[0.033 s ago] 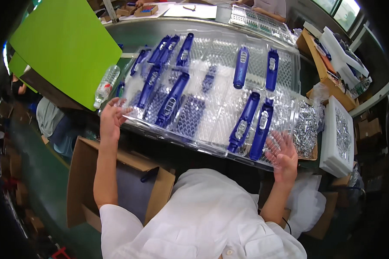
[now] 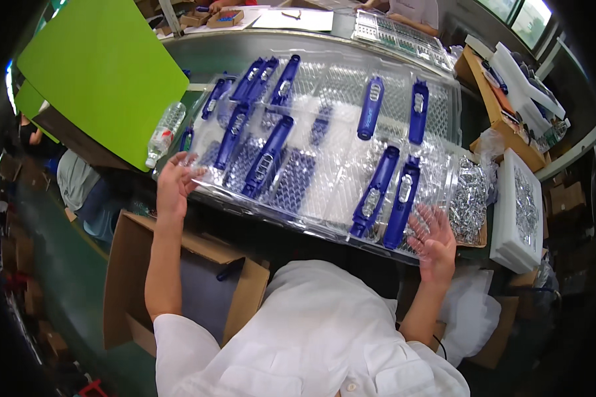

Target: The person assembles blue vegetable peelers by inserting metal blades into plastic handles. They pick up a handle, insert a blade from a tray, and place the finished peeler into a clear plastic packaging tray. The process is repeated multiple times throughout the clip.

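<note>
A wide, clear plastic tray (image 2: 334, 175) with textured compartments lies tilted across the bench before me. My left hand (image 2: 174, 188) is closed on its near left corner. My right hand (image 2: 437, 248) grips the near right corner, its fingers showing through the clear plastic and the thumb on the near side. Several long dark-blue plastic housings (image 2: 269, 159), each with an oval slotted window, lie in the tray, grouped at the left and right. More blue pieces (image 2: 293, 178) show blurred through the plastic underneath. Another clear tray edge (image 2: 453, 109) shows behind.
At the left are a clear bottle (image 2: 165, 134) and a green board (image 2: 102, 73). Small metal parts (image 2: 470, 205) fill a box at the right, beside a white foam box (image 2: 510, 231). An open cardboard box (image 2: 129, 278) stands below left. People work across the bench.
The tray and its blue housings have shifted very slightly toward me. Both hands keep their hold on its corners; the whole view has also moved a little.
</note>
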`<state>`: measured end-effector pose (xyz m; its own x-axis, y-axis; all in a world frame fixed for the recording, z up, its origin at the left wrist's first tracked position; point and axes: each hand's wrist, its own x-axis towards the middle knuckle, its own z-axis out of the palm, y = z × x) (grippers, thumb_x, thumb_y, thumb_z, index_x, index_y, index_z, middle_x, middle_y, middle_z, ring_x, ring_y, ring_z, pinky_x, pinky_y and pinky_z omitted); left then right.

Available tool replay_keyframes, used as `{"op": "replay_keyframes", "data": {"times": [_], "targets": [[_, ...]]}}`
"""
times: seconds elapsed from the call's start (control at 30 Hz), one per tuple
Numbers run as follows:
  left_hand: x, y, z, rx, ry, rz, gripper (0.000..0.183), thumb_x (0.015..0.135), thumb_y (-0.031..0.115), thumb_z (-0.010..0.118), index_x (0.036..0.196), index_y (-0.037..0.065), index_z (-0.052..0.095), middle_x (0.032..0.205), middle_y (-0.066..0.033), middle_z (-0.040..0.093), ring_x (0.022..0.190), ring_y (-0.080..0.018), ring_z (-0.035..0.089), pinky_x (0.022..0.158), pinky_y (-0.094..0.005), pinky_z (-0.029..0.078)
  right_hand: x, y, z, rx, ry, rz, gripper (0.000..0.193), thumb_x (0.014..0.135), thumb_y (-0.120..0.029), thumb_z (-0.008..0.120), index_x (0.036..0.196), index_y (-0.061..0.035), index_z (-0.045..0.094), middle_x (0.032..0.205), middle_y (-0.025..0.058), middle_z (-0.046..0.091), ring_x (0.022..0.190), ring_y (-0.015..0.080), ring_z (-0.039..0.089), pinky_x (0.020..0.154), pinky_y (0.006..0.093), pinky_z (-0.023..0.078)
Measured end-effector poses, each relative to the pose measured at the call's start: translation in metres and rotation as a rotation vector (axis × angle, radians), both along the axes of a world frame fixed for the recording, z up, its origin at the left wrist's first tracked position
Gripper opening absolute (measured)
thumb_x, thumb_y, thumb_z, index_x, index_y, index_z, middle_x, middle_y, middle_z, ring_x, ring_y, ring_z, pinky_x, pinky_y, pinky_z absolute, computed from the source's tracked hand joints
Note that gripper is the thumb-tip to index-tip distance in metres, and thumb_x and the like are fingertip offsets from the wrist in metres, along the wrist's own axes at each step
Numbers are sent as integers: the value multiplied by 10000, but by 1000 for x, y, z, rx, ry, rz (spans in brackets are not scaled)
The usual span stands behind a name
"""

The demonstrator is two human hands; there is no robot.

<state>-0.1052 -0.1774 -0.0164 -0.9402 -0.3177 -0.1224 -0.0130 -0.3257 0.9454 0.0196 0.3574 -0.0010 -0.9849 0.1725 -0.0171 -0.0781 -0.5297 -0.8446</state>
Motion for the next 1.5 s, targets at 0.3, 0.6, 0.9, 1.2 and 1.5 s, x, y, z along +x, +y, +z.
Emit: {"op": "replay_keyframes", "data": {"times": [0.3,0.6,0.9,1.2,1.5], "targets": [[7,23,3,-669,-194,-206,507,867,145,586,1365,53,619,1237,-98,671,1086,-222,648,904,-376,534,26,28,-18,12,-38,-52,797,716,66,602,1490,19,419,1442,278,537,1252,434,623,827,399,663],[-12,99,31,-1668,206,-110,457,894,250,685,1267,-10,643,1174,-189,666,1106,-366,643,956,-483,514,36,27,-36,12,-111,-96,816,704,84,578,1497,48,391,1428,277,542,1253,444,621,804,394,671],[-48,112,18,-1465,33,-237,563,891,315,679,1328,-30,592,1157,-230,692,1049,-418,677,904,-511,528,40,25,-37,3,-103,-82,820,699,120,580,1493,21,401,1448,286,527,1249,437,626,799,394,672],[-16,161,25,-1462,361,-343,470,940,125,541,1372,-62,537,1080,-255,665,924,-433,673,819,-499,549,42,28,-42,32,-54,-84,820,712,107,585,1502,12,389,1464,290,513,1240,425,631,792,378,672],[-9,167,6,-1620,281,-460,704,876,317,769,1409,-30,468,1047,-189,629,874,-377,694,728,-468,582,44,25,-45,85,-109,-114,830,704,81,555,1514,-1,390,1472,284,515,1235,410,635,766,350,670]]}}
